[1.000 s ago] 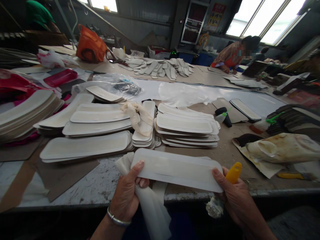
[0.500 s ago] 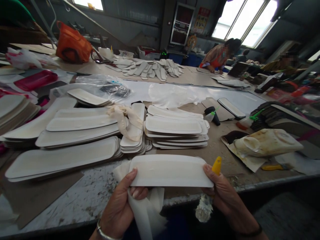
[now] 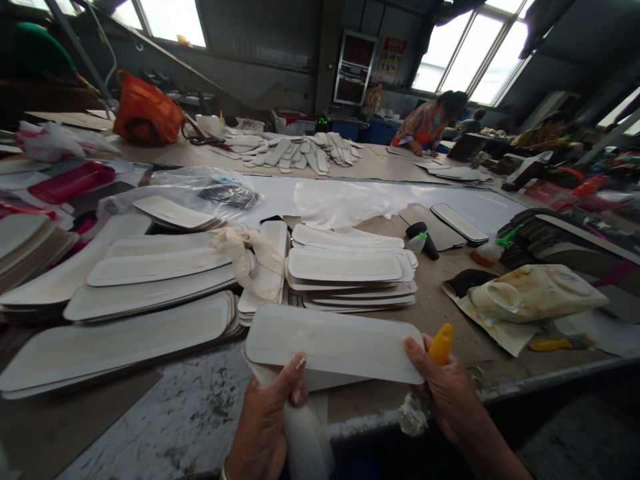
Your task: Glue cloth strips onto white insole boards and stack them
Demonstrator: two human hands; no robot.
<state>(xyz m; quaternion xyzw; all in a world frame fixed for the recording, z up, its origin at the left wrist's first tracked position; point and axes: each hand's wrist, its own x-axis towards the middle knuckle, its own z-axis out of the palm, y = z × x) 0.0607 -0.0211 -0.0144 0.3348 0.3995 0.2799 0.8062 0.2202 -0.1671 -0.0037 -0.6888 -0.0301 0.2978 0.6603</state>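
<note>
A long white panel with rounded corners is held up over the table's front edge. My left hand is closed on its lower edge, left of the middle, thumb on top. Under that hand hangs a thin white sheet, its upper part hidden behind the panel. At the panel's right end my right hand pinches the corner. That same hand also keeps a brush with a yellow handle, its messy bristles pointing down. Just beyond the panel lies a stack of similar white panels.
More panel stacks fill the left side, with a crumpled cream cloth between stacks. On the right lie a stained plastic container, a second yellow-handled brush and a green-tipped bottle. A co-worker leans over the far table.
My left hand has shifted from the panel's left end inward along its lower edge. The panel now tilts down to the right, and the thin sheet shows beneath it.
</note>
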